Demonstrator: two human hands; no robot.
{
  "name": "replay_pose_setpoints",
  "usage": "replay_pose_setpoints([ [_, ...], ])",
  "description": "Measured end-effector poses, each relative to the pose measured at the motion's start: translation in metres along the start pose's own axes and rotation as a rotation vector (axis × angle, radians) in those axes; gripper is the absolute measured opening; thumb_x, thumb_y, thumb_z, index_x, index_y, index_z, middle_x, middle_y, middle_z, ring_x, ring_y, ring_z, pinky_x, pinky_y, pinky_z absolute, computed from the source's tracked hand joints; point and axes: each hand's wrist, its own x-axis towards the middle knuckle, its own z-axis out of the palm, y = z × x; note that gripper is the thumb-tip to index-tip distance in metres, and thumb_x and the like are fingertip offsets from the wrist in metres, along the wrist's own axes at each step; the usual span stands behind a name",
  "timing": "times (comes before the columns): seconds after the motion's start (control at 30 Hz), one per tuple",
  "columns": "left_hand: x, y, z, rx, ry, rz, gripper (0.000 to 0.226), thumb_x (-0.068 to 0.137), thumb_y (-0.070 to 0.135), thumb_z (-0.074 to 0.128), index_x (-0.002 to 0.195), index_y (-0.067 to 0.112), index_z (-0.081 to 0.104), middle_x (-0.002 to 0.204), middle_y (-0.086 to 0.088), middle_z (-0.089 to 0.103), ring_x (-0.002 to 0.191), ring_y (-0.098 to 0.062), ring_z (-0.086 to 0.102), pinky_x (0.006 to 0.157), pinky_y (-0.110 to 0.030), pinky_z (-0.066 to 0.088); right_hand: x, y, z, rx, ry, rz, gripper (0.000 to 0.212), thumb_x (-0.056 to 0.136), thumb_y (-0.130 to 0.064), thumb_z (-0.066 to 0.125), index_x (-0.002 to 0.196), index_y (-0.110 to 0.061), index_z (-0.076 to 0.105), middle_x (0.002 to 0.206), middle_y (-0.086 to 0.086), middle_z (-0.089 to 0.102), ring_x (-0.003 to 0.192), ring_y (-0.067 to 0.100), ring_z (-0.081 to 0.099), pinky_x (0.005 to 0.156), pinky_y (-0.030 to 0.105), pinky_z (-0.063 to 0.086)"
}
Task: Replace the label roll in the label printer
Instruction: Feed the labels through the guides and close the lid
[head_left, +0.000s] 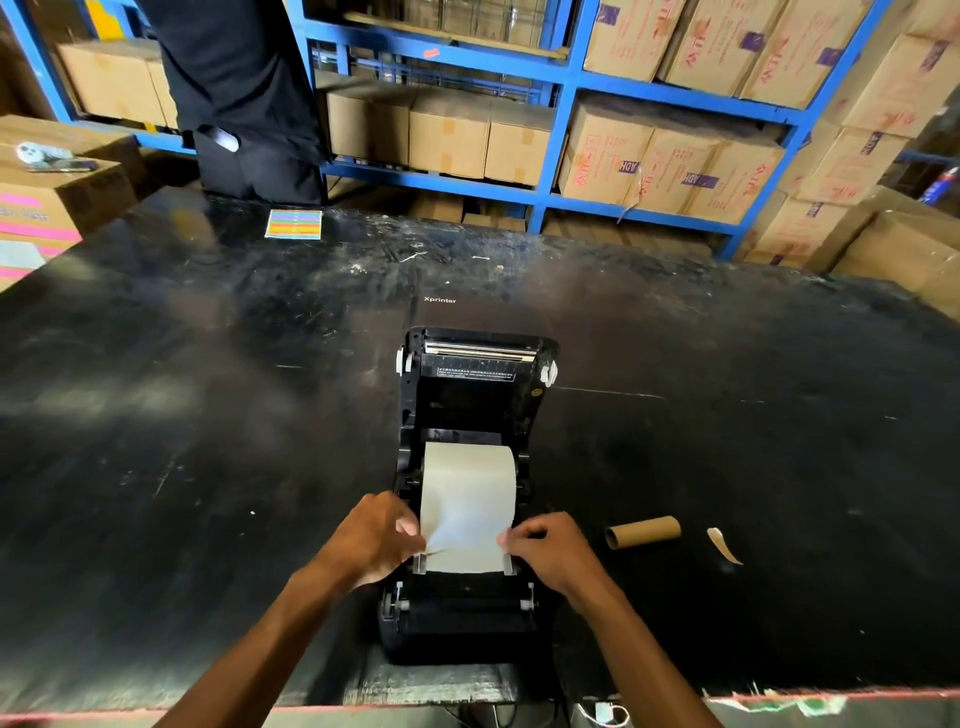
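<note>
The new label roll (470, 470) was seated in the well of the open label printer (470, 499), and its free end (462, 540) had been drawn forward over the feed path, toward the near edge of the machine. That leading edge was pinched at both corners: the left hand (376, 538) was closed on the left corner, the right hand (550, 548) on the right, fingers curled tight, nothing else held. The left corner was seen lifted and slightly curled, while the right side lay flatter against its guide.

Here the risk was judged to lie. If the sheet were pulled harder on one side, it could be fed in skewed, and a skewed web would likely wrinkle or jam once the lid (478, 364) was shut. The curled left corner could be caught above the paper guide rather than under it. Too sharp a tug might tear the paper or lift the roll off its holders; whether the holders were fully engaged could not be told, since they were hidden by the roll itself.

The lid stood raised behind the roll, its print head bar facing forward. Were it closed before the paper was squared, the fault would be locked in.

Further out, the spent cardboard core (643, 532) lay on the black table (208, 415) to the right, well apart from the printer, with a torn paper scrap (723, 544) just beyond it. A sheet of coloured stickers (293, 224) lay near the far edge.
</note>
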Motion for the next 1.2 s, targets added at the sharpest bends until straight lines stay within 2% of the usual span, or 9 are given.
replay_pose_setpoints([
  [0.13,0.0,-0.001,0.0,-0.027,0.013,-0.008,0.024,0.078,0.019,0.066,0.055,0.021,0.06,0.065,0.004,0.063,0.067,-0.013,0.062,0.057,-0.02,0.043,-0.001,0.004,0.006,-0.051,0.039,0.002,0.021,0.082,-0.023,0.07,0.065,-0.01,0.07,0.064,0.004,0.065,0.065,0.015,0.06,0.078,0.044,0.053],
  [0.27,0.0,-0.003,0.0,-0.015,0.012,0.034,0.011,0.083,0.019,0.067,0.075,0.015,0.073,0.079,0.001,0.068,0.072,-0.009,0.062,0.058,-0.015,0.041,-0.001,0.003,0.005,-0.06,0.011,0.016,0.022,0.081,-0.026,0.07,0.064,-0.012,0.07,0.061,0.001,0.063,0.064,0.014,0.059,0.085,0.047,0.05],
  [0.4,-0.001,-0.006,0.003,0.031,0.041,0.07,0.028,0.088,0.018,0.06,0.061,0.027,0.057,0.078,0.002,0.066,0.074,-0.014,0.064,0.064,-0.024,0.049,-0.004,0.006,0.012,-0.005,0.079,0.023,0.021,0.078,-0.036,0.07,0.058,-0.029,0.069,0.073,-0.011,0.071,0.086,0.014,0.066,0.098,0.056,0.043],
  [0.5,-0.005,-0.008,0.007,0.051,0.086,0.076,0.025,0.09,0.023,0.058,0.066,0.024,0.062,0.077,0.003,0.065,0.074,-0.016,0.064,0.07,-0.033,0.054,-0.006,0.005,0.016,-0.013,0.096,0.025,0.02,0.077,-0.036,0.07,0.058,-0.03,0.068,0.079,-0.013,0.071,0.09,0.013,0.065,0.098,0.054,0.043],
  [0.63,-0.005,-0.008,0.001,0.048,0.028,0.092,0.03,0.085,0.031,0.068,0.059,0.021,0.06,0.06,0.01,0.057,0.054,-0.004,0.052,0.052,-0.021,0.04,-0.005,0.004,0.018,-0.039,0.09,0.037,0.039,0.083,-0.031,0.065,0.045,-0.028,0.057,0.054,-0.018,0.06,0.071,0.011,0.058,0.094,0.047,0.046],
  [0.8,-0.003,-0.003,0.005,0.094,0.021,0.04,0.03,0.088,0.024,0.062,0.059,0.021,0.056,0.069,0.003,0.061,0.069,-0.017,0.062,0.063,-0.028,0.046,0.001,0.003,0.016,-0.258,0.125,0.017,0.037,0.085,-0.036,0.061,0.051,-0.023,0.052,0.096,0.002,0.066,0.1,0.023,0.057,0.095,0.039,0.034],
  [0.97,0.001,0.006,0.004,0.147,0.002,-0.048,0.014,0.086,0.017,0.057,0.077,0.014,0.067,0.092,-0.008,0.073,0.078,-0.023,0.067,0.072,-0.035,0.055,0.0,-0.002,0.014,-0.291,0.071,0.03,0.034,0.083,-0.032,0.063,0.053,-0.019,0.056,0.081,-0.001,0.065,0.093,0.023,0.06,0.088,0.036,0.034],
  [1.1,0.006,0.005,0.001,0.085,-0.023,-0.047,0.012,0.084,0.018,0.064,0.072,0.016,0.064,0.08,-0.005,0.069,0.071,-0.02,0.064,0.064,-0.028,0.047,0.002,-0.006,0.013,-0.409,0.062,0.013,0.033,0.082,-0.026,0.062,0.051,-0.018,0.055,0.087,0.003,0.068,0.096,0.025,0.058,0.091,0.039,0.034],
  [1.2,0.005,0.003,0.002,0.064,-0.032,-0.052,0.011,0.086,0.019,0.064,0.077,0.013,0.066,0.082,-0.006,0.068,0.071,-0.019,0.062,0.066,-0.028,0.047,0.002,-0.007,0.012,-0.367,0.076,0.012,0.034,0.08,-0.025,0.063,0.048,-0.017,0.054,0.073,-0.002,0.064,0.091,0.023,0.059,0.086,0.036,0.03],
])
